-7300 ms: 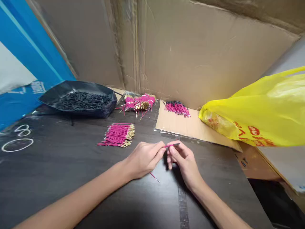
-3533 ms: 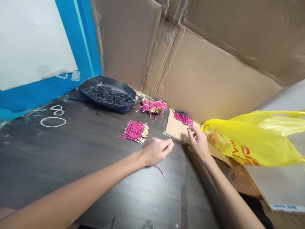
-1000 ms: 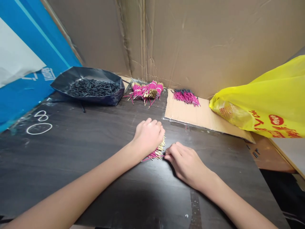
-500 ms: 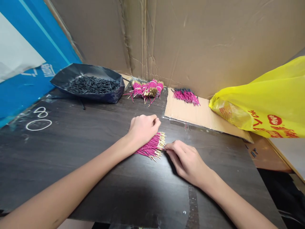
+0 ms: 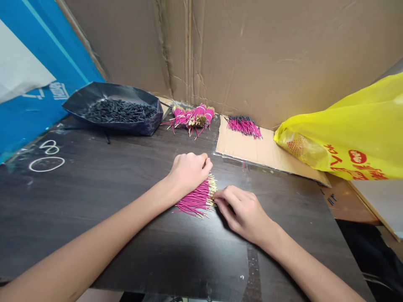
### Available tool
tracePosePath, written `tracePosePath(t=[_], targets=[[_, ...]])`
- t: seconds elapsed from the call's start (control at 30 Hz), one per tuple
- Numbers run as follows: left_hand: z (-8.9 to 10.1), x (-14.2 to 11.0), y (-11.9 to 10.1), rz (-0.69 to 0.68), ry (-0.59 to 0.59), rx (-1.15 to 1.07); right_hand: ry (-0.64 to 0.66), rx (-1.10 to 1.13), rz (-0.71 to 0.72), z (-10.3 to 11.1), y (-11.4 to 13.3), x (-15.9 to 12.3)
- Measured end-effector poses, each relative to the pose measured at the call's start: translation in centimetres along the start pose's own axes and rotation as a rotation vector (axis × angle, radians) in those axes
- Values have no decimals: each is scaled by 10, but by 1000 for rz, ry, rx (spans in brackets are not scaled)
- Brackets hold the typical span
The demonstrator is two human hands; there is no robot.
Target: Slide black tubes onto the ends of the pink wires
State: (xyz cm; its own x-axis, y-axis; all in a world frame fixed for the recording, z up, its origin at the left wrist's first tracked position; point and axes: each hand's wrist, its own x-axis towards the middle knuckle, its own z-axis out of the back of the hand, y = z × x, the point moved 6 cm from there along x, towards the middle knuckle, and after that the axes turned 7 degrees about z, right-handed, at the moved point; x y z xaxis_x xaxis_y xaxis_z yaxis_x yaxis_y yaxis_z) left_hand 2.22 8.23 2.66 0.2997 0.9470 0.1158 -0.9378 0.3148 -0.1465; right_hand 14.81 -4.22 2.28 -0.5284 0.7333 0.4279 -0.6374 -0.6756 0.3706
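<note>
Short pink wires point(image 5: 195, 199) with bare gold-coloured ends lie side by side in a flat spread on the dark table. My left hand point(image 5: 189, 171) rests over the far part of the spread, fingers curled closed; what they may hold is hidden beneath the hand. At the right edge of the spread, my right hand point(image 5: 245, 212) has thumb and forefinger pinched at the gold tip of a wire. Its other fingers are bent in.
A dark tray point(image 5: 126, 129) holds short black tubes. Tied bundles of pink wires point(image 5: 197, 117) lie beside it. Black-tipped pink wires point(image 5: 244, 126) sit on a cardboard sheet point(image 5: 245, 147). A yellow bag point(image 5: 343, 121) stands right; white rubber bands point(image 5: 47, 164) lie left.
The near wires have fanned out toward me, showing more of their pink length. My right hand stays pinched at the tips, slightly further left. The whole view has shifted a little.
</note>
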Motion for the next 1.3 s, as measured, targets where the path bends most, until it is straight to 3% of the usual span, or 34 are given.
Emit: tracePosePath(t=[0.33,0.63,0.77,0.9,0.93,0.97,1.07,1.13,1.3], targets=[[2,-3,-5,-41,58,-8,21,-6,-11,-2,0,0],[3,-1,-1,-56,-4,-34,56,-64,1,-2,1,1],[9,2,5,-42,-92,-40,75,-47,-12,-1,1,1],[32,14,34,36,-277,-29,89,-33,-19,-1,0,0],[41,18,44,58,-356,-24,94,-29,-21,-2,0,-1],[53,19,56,85,-505,-12,98,-27,-23,-2,-1,-1],[72,27,93,170,-655,24,110,-25,-25,-3,-1,-2],[76,31,118,239,-685,34,116,-28,-17,-3,-1,-2],[58,42,156,370,-580,55,120,-49,4,-2,1,-2]])
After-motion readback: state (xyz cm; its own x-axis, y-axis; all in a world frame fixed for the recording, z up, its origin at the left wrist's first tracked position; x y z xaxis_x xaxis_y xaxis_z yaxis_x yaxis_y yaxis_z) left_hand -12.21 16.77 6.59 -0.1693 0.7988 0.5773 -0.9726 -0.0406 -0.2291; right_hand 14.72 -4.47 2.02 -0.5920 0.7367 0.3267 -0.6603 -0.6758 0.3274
